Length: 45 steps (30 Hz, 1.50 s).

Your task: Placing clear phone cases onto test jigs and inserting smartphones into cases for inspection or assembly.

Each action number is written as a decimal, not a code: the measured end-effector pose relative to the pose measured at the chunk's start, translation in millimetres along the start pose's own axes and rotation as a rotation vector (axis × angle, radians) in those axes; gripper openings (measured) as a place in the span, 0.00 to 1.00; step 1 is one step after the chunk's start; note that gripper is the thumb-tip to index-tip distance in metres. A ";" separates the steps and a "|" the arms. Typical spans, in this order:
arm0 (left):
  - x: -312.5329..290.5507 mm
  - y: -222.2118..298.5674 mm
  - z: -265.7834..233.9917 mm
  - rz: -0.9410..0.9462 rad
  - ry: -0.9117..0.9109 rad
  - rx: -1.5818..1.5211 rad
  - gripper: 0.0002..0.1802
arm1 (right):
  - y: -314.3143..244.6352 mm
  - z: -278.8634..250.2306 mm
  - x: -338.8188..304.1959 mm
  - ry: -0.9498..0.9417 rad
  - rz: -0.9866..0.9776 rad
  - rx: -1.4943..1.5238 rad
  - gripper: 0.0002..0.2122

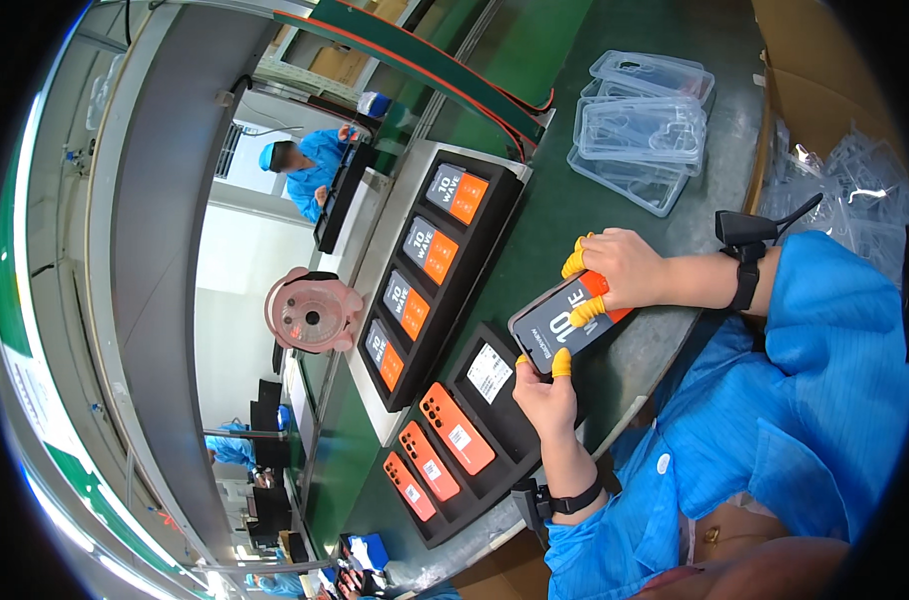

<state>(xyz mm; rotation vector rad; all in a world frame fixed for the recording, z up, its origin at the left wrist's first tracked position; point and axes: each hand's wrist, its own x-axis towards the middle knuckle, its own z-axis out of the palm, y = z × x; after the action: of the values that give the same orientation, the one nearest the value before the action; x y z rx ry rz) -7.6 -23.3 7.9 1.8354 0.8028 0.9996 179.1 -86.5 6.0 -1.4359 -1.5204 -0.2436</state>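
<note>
Green tabletop [547,225] between phone [547,325] and cases [640,130]

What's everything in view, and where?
Far tray: one, black, centre
Near tray: one, black, lower centre
Far phones: four, grey and orange, far tray
Orange phones: three, orange, near tray
Held phone: one, dark and orange, centre right
Bench: one, green, centre
Clear cases: several, colourless, upper right
Fan: one, pink, centre left
Cardboard box: at least one, brown, upper right
Plastic pieces: many, clear, in box
Coworkers: at least three, blue, background
Wristbands: two, black, right half
Finger covers: several, yellow, around held phone
Left hand: one, blue-sleeved, gripping phone
Right hand: one, blue-sleeved, gripping phone
</note>
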 end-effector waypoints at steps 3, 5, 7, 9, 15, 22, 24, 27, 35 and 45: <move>2.3 3.5 4.7 0.032 0.038 0.107 0.09 | 1.1 -0.8 0.8 0.030 -0.004 -0.017 0.23; 3.4 9.9 11.7 0.082 0.096 0.200 0.09 | -0.1 -4.4 2.1 0.047 -0.001 -0.070 0.23; 4.5 9.2 10.0 0.133 0.147 0.296 0.09 | 3.3 -6.1 4.0 -0.004 0.006 -0.068 0.21; 9.5 -2.3 0.7 0.081 -0.021 0.158 0.09 | 2.0 -12.7 4.9 -0.047 0.021 -0.080 0.20; -2.8 -12.2 -21.9 -0.062 -0.391 -0.204 0.40 | -11.8 -15.8 20.8 -0.240 0.466 0.439 0.23; -29.7 -5.4 15.1 0.015 -0.564 0.236 0.20 | -36.7 -6.4 5.8 -0.202 0.473 0.830 0.18; -32.4 -0.7 15.0 0.245 -0.256 0.508 0.09 | -40.8 5.5 6.2 -0.102 0.441 0.867 0.18; -39.8 2.4 13.1 0.253 -0.074 0.495 0.10 | -53.1 9.4 6.9 0.019 0.343 0.726 0.17; -26.8 15.2 1.0 0.047 -0.242 0.255 0.14 | -54.5 23.9 4.2 0.097 0.547 1.003 0.14; -33.8 4.6 21.8 0.145 0.094 0.484 0.14 | -53.5 34.8 5.4 0.156 0.443 0.847 0.14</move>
<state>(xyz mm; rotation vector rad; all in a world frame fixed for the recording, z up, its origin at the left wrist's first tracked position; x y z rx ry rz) -3.8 -61.5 -4.9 2.2966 1.0491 1.0526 117.6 -73.0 17.7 -0.9817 -0.9471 0.4975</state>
